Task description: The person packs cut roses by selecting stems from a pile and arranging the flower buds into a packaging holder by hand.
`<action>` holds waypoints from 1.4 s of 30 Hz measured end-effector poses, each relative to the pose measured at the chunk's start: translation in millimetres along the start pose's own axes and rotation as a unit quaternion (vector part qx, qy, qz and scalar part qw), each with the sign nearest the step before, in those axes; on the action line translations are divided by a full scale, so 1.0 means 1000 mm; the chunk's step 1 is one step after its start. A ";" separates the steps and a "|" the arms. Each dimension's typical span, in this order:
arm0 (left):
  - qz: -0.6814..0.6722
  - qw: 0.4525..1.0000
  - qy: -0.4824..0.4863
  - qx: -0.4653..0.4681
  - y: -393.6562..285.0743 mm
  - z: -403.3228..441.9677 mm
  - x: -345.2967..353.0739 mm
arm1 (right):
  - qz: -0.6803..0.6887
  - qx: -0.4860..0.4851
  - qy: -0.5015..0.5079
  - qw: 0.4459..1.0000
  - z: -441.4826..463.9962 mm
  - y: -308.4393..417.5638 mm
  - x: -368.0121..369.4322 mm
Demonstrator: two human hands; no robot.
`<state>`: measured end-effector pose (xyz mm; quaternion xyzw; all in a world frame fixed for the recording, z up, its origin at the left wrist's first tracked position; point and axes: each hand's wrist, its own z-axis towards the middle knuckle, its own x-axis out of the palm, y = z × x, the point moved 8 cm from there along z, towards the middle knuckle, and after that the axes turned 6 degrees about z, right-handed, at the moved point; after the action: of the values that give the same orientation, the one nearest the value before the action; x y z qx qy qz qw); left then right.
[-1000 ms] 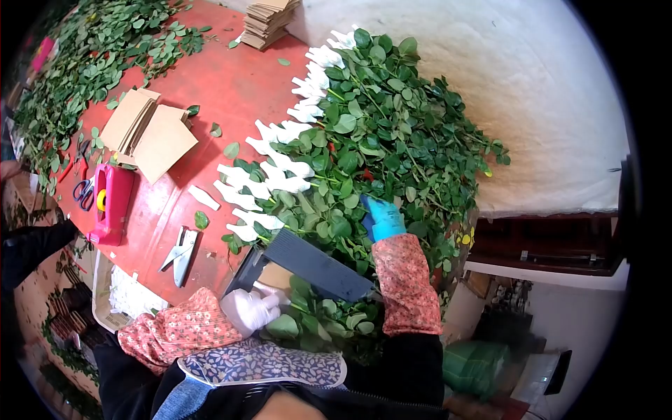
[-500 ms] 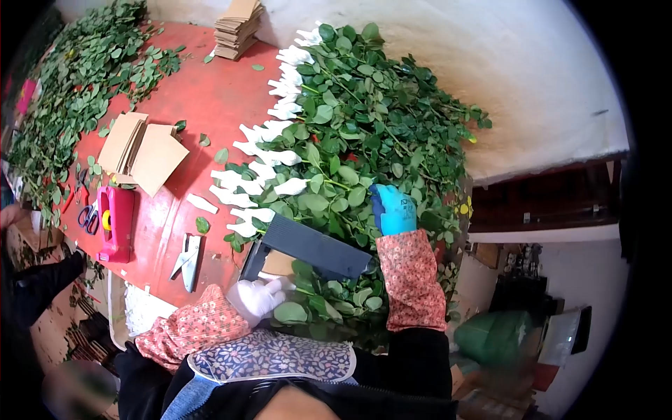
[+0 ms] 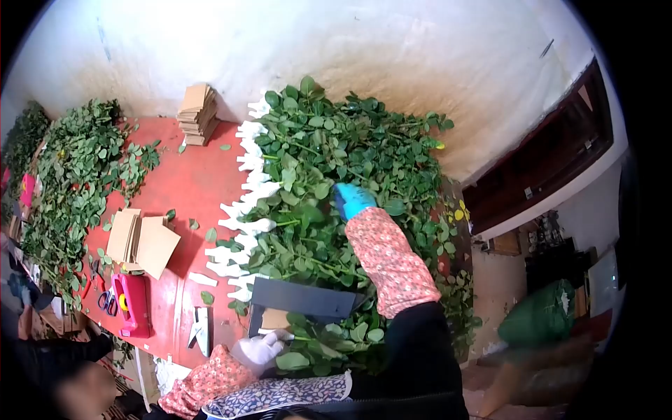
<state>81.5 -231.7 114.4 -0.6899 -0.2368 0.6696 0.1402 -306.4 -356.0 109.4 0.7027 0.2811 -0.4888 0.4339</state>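
My right hand (image 3: 353, 201), in a blue glove with darker fingers, reaches over the thick pile of leafy stems (image 3: 357, 147). Leaves partly hide its fingertips, so its grip is unclear. White-wrapped flower heads (image 3: 257, 189) line the pile's left side. Nearer my body, my left hand (image 3: 256, 350) wears a white glove. Its fingers are closed on a leafy stem (image 3: 318, 340) whose leaves spread to the right. Just beyond that hand lies a dark grey box-like holder (image 3: 304, 297), with a piece of brown cardboard (image 3: 275, 320) at its near side.
On the red table (image 3: 185, 182) are a pink tape dispenser (image 3: 133, 308), scissors (image 3: 107, 302), a stapler-like tool (image 3: 200, 331), cardboard pieces (image 3: 143, 241) and a cardboard stack (image 3: 198, 115). More foliage (image 3: 70, 175) covers the left side. Another person (image 3: 70, 364) is at lower left.
The camera view has tilted up, showing more wall. My right hand has moved farther out across the leaves and to the left. My left hand stays beside the grey holder.
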 end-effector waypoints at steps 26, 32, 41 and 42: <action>0.024 0.998 0.047 -0.039 0.009 0.009 0.003 | -0.120 -0.043 0.082 0.988 0.067 -0.023 0.047; -0.028 0.998 0.049 -0.029 0.016 0.006 0.019 | -0.129 -0.038 0.094 0.986 0.069 -0.021 0.041; 0.013 0.999 0.020 -0.037 0.012 0.009 0.001 | -0.124 -0.041 0.097 0.987 0.077 -0.031 0.054; 0.021 0.999 0.024 -0.025 0.010 0.009 -0.001 | -0.117 -0.035 0.113 0.986 0.078 -0.033 0.057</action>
<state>73.5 -241.8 109.2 -0.7141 -0.2356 0.6491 0.1145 -347.0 -411.4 34.5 0.6997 0.4257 -0.4439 0.3635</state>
